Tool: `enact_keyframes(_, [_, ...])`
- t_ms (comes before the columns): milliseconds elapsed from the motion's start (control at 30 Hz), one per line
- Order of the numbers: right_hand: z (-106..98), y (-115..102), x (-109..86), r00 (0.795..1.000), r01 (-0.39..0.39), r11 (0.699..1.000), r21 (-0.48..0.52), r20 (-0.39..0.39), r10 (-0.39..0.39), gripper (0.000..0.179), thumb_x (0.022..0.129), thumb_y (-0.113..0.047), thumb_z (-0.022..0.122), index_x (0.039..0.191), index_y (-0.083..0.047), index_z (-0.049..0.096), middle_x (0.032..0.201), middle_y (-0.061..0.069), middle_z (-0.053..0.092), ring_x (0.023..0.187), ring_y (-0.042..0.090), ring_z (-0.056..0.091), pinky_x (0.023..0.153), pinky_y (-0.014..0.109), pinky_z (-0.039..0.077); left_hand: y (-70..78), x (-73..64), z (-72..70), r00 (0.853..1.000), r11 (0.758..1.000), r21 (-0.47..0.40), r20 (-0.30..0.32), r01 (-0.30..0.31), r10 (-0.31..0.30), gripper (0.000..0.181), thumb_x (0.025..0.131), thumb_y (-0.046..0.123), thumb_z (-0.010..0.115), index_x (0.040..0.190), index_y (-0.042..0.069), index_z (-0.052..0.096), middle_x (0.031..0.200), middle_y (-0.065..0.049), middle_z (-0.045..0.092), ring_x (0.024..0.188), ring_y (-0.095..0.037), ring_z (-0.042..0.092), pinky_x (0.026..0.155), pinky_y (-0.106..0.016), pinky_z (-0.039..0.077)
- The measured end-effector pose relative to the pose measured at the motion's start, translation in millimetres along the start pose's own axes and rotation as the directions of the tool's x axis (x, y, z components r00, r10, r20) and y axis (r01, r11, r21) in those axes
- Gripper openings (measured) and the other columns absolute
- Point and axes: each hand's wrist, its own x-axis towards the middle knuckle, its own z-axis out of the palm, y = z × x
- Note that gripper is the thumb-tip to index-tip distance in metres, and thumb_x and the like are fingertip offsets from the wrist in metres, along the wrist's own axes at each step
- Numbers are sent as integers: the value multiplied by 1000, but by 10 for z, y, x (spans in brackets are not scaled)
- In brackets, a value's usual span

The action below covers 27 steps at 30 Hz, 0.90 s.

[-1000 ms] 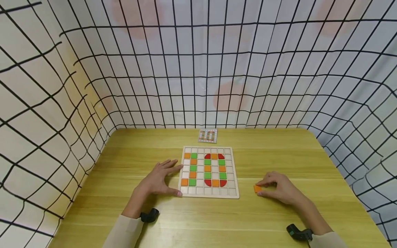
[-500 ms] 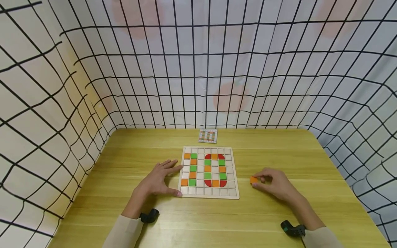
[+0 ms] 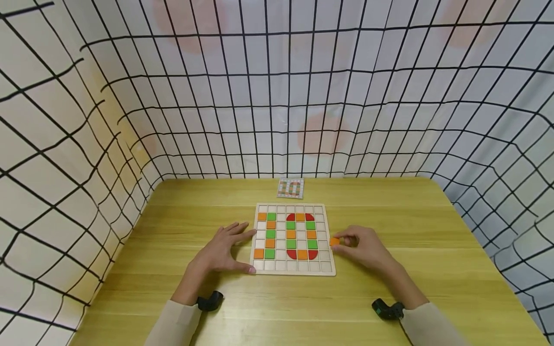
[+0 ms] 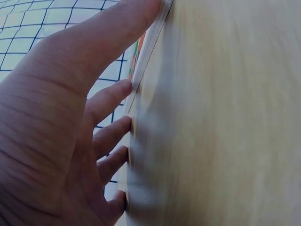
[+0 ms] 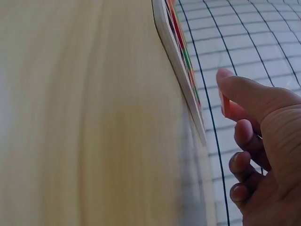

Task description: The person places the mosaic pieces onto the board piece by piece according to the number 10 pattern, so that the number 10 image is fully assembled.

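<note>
A square wooden grid board (image 3: 324,266) lies mid-table, with orange, green and red tiles set in its cells. They form a shape like the number 10. At the board's left edge rests my left hand (image 3: 222,250), fingers spread, thumb and a fingertip touching the rim. The left wrist view shows this hand (image 4: 61,103) with its fingertips down on the table. Between thumb and forefinger my right hand (image 3: 368,247) pinches an orange square tile (image 3: 334,241) at the board's right edge. In the right wrist view the tile (image 5: 224,103) is held above the table.
Behind the board lies a small card (image 3: 290,188) printed with a similar coloured grid pattern. The wooden table (image 3: 277,307) reaches back to a white curtain (image 3: 277,96) with a black grid, which also runs along both sides.
My right hand has carried the orange tile leftward and slightly away from me, from the bare table to the board's right edge. My left hand has stayed at the board.
</note>
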Motion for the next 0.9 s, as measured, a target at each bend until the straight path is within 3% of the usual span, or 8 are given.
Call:
enact_keyframes(233, [309,-376,167,997,72,996,46,27,-73,25,84,-29,87,104,-16,81,75,-7,55,70,11,50,62,21,41,-2,-10,-13,1000,1000,-2,-5,-7,7,110,64,79,81,157,32,44,170,-5,30,159,-38,21,127,-67,11])
enact_keyframes(533, [641,-547,309,983,172,984,53,61,-175,29,84,-39,86,102,-17,81,71,-10,55,69,7,49,63,21,41,10,1,-3,1000,1000,-2,-1,-9,9,110,64,78,82,157,32,44,170,-5,30,159,-38,21,127,-67,10])
enact_keyframes(700, [759,-625,351,980,165,984,65,103,-171,26,84,-35,87,103,-18,82,69,-10,55,67,7,48,63,20,43,2,2,0,1000,1000,6,-1,-2,2,110,64,79,81,157,33,44,170,-5,30,159,-37,21,127,-66,11])
enact_keyframes(900, [875,-733,378,978,140,990,5,153,-139,25,84,-39,86,104,-24,82,67,-12,56,65,6,48,62,21,39,11,2,-8,1000,1000,1,-2,3,-3,110,64,79,80,157,33,45,170,-4,30,159,-37,21,127,-66,11])
